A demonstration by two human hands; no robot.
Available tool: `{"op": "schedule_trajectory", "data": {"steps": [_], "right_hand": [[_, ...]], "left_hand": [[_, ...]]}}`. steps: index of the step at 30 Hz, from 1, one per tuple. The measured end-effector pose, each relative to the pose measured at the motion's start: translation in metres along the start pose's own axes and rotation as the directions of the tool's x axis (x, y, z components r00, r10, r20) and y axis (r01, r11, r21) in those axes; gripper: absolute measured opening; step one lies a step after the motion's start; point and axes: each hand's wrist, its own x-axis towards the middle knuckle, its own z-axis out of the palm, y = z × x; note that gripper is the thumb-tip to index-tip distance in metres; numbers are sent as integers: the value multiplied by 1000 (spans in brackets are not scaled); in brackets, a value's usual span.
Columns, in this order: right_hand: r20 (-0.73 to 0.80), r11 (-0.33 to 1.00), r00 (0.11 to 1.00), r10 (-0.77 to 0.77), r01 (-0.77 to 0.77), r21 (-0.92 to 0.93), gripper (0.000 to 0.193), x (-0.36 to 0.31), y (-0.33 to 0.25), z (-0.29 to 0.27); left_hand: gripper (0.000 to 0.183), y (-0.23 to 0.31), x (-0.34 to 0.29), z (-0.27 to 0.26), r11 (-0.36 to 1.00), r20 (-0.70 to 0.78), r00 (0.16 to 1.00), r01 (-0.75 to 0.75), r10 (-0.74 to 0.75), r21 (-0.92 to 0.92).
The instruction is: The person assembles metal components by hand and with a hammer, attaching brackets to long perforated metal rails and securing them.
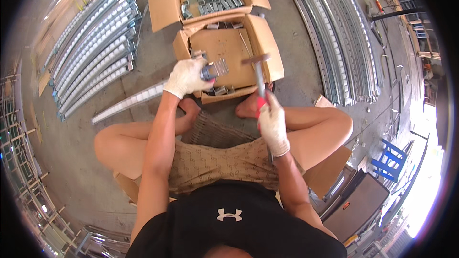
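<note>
My left hand [188,75], in a white work glove, is closed round a small metal bracket [216,69] held over the near open box. A strip of white rollers in a metal rail [131,102] runs from the floor at the left up to this hand and lines up with the bracket; the glove hides where they meet. My right hand [273,126], also gloved, grips a hammer [260,76] by its red handle. The hammer stands raised, its slightly blurred head right of the bracket and apart from it.
The near cardboard box [275,50] has loose metal pieces along its inner edges. Behind it, another open box [165,7] contains several metal brackets. Roller rails [93,62] lie at the left, long metal rails [330,38] at the right. A blue plastic stool [389,160] stands farther right.
</note>
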Motion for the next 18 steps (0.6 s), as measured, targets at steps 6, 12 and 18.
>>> {"op": "schedule_trajectory", "data": {"steps": [6, 12, 18], "right_hand": [[367, 647, 888, 277, -455, 612, 24, 44, 55, -13], [886, -191, 459, -72, -878, 440, 36, 42, 108, 44], [910, -272, 352, -218, -918, 289, 42, 40, 100, 55]], "left_hand": [[74, 7, -2, -18, 959, -35, 989, 130, -143, -254], [91, 0, -10, -22, 926, -67, 987, 112, -145, -360], [97, -11, -38, -47, 974, -37, 990, 126, -135, -189]]}}
